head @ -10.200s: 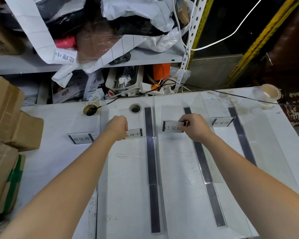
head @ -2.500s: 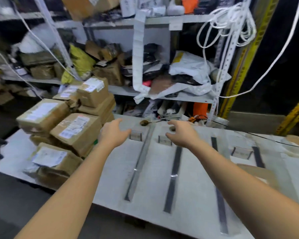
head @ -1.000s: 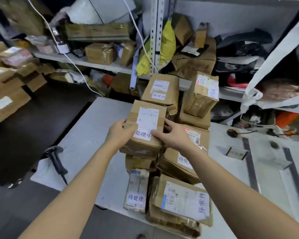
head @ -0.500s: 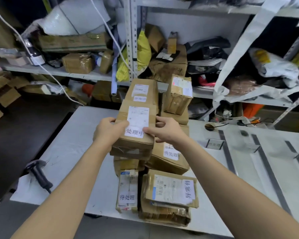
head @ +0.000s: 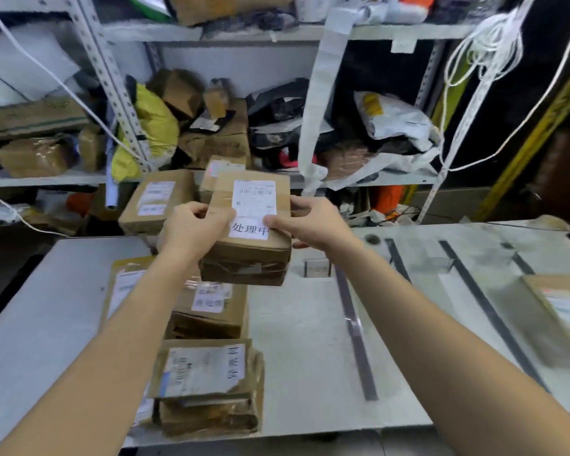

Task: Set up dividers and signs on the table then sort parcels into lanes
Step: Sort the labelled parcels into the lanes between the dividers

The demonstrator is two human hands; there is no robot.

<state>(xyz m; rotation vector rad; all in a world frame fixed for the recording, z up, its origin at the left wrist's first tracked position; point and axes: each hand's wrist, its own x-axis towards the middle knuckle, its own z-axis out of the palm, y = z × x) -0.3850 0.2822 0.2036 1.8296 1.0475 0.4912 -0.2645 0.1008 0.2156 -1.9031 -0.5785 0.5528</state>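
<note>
I hold a brown cardboard parcel [head: 247,255] with a white label reading 处理中 in the air above the pile. My left hand [head: 191,230] grips its left side and my right hand [head: 313,222] grips its right side. Below it lies the pile of parcels [head: 211,383] on the left half of the white table [head: 297,324]. Dark divider strips [head: 354,324] [head: 487,311] run across the right half, marking lanes. A small sign [head: 316,268] stands at the head of the nearest lane. One parcel [head: 563,307] lies in a lane at the far right.
Metal shelving [head: 112,83] behind the table is crammed with boxes, bags and a yellow mailer [head: 152,126]. White cords [head: 487,44] hang at the upper right. Another boxed parcel [head: 155,202] stands at the pile's back. The table's front edge is near me.
Both hands have lifted the 处理中 parcel off the pile and carried it right, towards the lanes. My view has swung right, showing more dividers and a parcel at the far right.
</note>
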